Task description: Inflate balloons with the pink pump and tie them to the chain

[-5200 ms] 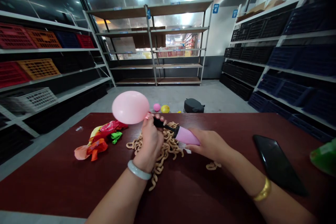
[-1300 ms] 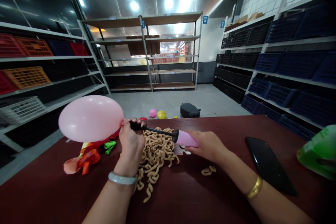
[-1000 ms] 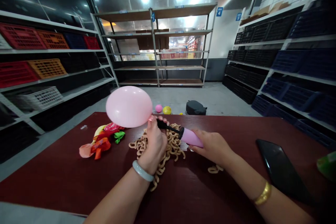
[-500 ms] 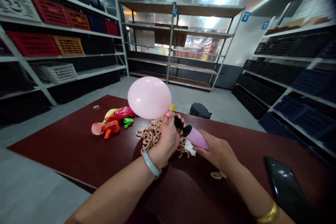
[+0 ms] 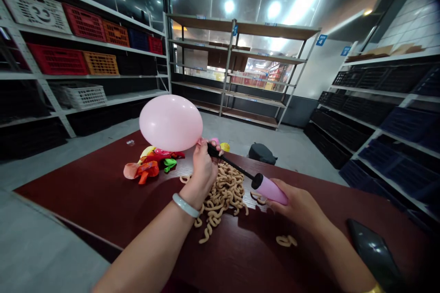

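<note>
From its straight edge at the lower left, the dark-red table (image 5: 85,197) gives room up to some limp, wrinkled balloons (image 5: 146,168) left of centre. Just above them, the glossy oval pink balloon (image 5: 171,122) has its neck pinched in my left hand (image 5: 204,164), clamped also on the black end of the pump (image 5: 257,181) over curly tan pieces (image 5: 225,192). Its thin rod leads to my right hand (image 5: 298,201), apart from the left and wrapped round the smooth pink barrel, with a flat black device (image 5: 373,245) at the lower right.
</note>
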The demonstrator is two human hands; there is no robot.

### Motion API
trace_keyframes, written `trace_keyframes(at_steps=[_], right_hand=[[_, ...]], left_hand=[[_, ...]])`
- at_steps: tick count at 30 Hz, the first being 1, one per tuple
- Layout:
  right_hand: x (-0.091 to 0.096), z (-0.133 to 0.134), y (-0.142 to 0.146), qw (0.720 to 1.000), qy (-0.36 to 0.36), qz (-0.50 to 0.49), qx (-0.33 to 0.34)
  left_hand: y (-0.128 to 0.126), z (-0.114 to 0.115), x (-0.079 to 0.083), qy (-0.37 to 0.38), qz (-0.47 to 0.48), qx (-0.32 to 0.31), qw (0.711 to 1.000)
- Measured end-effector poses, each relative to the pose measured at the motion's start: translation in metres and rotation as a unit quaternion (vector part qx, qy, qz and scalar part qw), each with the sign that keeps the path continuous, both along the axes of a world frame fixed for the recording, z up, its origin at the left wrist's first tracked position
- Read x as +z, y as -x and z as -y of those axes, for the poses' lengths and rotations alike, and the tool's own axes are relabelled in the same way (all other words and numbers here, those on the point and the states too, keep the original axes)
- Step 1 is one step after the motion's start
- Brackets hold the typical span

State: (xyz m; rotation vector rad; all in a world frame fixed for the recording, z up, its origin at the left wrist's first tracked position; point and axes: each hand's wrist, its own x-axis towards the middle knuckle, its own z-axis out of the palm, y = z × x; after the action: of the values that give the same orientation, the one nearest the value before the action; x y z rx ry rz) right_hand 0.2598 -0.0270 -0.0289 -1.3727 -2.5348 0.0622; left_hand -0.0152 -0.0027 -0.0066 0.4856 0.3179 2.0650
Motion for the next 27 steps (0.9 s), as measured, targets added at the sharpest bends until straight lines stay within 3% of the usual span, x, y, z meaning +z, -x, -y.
trace_keyframes(at_steps=[9,14,20,27], right_hand=[[-0.003,0.01,0.016,1.0,-0.005,-0.004,-0.016],[-0.005,0.015,0.027,1.0,0.005,-0.028,-0.009],[0.001,0.019,0.034,0.998,0.017,-0.064,0.011],[0.004,0.014,0.021,0.998,0.011,-0.052,0.019]], left_hand=[[-0.061,0.017,-0.021,0.05,-0.014,-0.069,0.996],[-0.075,0.026,-0.024,0.064,-0.028,-0.091,0.993],[-0.055,0.022,-0.011,0.049,-0.059,-0.055,0.996],[0.008,0.006,0.011,0.022,-0.051,0.018,0.998]])
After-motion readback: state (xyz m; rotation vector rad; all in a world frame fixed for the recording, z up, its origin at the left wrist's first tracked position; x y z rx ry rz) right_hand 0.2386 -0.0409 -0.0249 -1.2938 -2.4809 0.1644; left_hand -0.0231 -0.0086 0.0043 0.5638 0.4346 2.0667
